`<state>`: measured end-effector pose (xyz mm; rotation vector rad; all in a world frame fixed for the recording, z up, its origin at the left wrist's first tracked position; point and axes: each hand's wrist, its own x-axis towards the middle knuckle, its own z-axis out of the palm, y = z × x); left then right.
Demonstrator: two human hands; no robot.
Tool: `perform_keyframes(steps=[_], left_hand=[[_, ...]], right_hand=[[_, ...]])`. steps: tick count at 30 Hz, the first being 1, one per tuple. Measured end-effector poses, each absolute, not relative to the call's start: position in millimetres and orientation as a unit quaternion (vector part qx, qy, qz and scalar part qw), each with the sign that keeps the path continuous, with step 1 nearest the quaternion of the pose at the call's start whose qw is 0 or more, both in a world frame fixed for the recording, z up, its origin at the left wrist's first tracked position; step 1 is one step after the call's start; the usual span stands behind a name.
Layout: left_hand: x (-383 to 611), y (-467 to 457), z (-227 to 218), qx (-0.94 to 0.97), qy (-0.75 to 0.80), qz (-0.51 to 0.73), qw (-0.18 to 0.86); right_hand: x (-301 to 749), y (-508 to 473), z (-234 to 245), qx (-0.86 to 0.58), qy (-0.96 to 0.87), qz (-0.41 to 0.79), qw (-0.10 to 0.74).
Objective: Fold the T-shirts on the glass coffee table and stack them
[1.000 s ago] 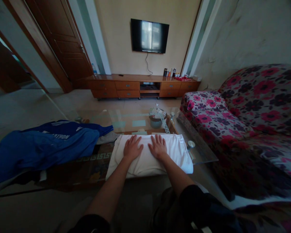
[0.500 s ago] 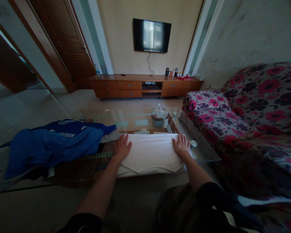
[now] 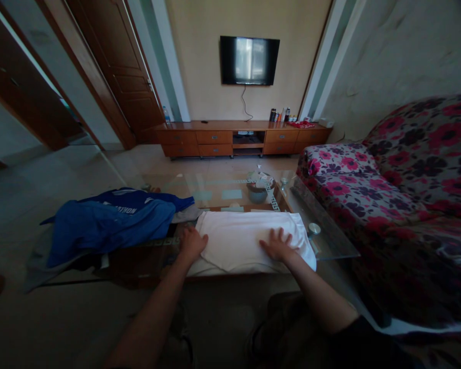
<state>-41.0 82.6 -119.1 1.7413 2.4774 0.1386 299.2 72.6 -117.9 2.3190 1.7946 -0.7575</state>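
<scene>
A folded white garment (image 3: 246, 238) lies on the near right part of the glass coffee table (image 3: 330, 246). My left hand (image 3: 192, 243) rests at the garment's left edge, its fingers curled around that edge. My right hand (image 3: 277, 246) lies flat on the garment's near right part with the fingers spread. A crumpled blue jersey (image 3: 111, 225) with white lettering lies on the table to the left of the white garment.
A small bowl with crumpled paper (image 3: 258, 185) stands at the table's far end. A floral-covered sofa (image 3: 399, 189) runs along the right. A wooden TV cabinet (image 3: 246, 138) with a wall TV (image 3: 249, 60) is at the back. Wooden doors (image 3: 111, 66) stand at left.
Both hands spread from the garment's middle to its sides a second ago. Since then my right hand has slid back inward and nearer, and my left hand has curled on the left edge.
</scene>
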Motion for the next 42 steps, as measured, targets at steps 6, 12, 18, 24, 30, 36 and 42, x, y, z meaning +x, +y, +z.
perform_keyframes(steps=[6,12,18,24,30,36,42], left_hand=[[-54,86,-113,0.576,0.801,0.016,0.160],[-52,88,-110,0.597,0.779,0.051,0.185],[-33,88,-90,0.622,0.745,0.131,0.204],[23,72,-65,0.672,0.622,0.309,0.258],[72,28,-27,0.742,0.420,0.268,0.449],[103,-24,-16,0.793,0.338,0.166,0.479],[141,-34,-97,0.637,0.344,0.214,0.656]], right_hand=[[289,75,-126,0.752,0.612,-0.237,0.065],[297,81,-118,0.747,0.628,-0.214,0.041],[279,89,-95,0.636,0.670,-0.310,-0.226],[227,75,-84,0.411,0.438,-0.701,-0.385],[220,75,-82,0.341,0.309,-0.806,-0.373],[228,89,-77,0.359,0.308,-0.784,-0.402],[209,100,-54,0.394,0.230,-0.788,-0.413]])
